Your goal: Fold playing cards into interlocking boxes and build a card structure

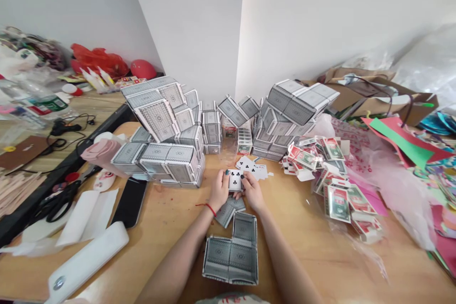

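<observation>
Between both hands, a playing card (235, 180) with club pips faces up toward me; whether others lie under it I cannot tell. My left hand (219, 191) grips its left edge with the thumb on top. On the right edge, my right hand (252, 191) pinches it the same way. Just beyond lie several loose face-up cards (253, 167). Below my hands, a few face-down cards (228, 212) rest on the table, partly covered. Nearest me is an L-shaped block built from folded cards (230, 259), with grey patterned backs outward.
Stacked card blocks rise at left (171, 156) and right (285, 114). Torn card boxes (337, 202) and plastic wrap lie on the right. To the left are a black phone (131, 202), black-handled scissors (59, 202) and a white bar-shaped object (89, 263).
</observation>
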The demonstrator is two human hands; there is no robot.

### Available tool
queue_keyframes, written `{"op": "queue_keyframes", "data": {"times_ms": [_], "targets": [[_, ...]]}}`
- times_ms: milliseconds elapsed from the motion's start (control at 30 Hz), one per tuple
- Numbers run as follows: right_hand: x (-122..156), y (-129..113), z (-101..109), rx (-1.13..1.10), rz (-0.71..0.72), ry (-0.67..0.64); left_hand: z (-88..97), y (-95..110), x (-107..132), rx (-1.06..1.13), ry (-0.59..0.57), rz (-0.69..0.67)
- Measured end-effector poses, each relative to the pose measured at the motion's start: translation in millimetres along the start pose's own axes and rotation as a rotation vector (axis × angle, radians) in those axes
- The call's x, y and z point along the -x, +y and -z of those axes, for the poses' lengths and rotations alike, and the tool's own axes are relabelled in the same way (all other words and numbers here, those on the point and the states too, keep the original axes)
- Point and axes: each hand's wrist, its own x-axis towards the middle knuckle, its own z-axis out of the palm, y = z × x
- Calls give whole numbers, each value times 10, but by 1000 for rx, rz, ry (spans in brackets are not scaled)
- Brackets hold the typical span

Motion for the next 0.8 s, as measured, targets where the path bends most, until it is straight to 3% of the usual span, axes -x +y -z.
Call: {"op": "queue_keyframes", "data": {"times_ms": [100, 400, 800], "targets": [[2, 7, -8, -21, 38, 9, -4, -5, 20, 6, -44, -22], [12, -16, -112, -28, -9, -39, 3, 3, 26, 33, 13, -10], [-18, 55, -71, -73, 4, -77, 42, 59, 10, 78, -20, 2]]}}
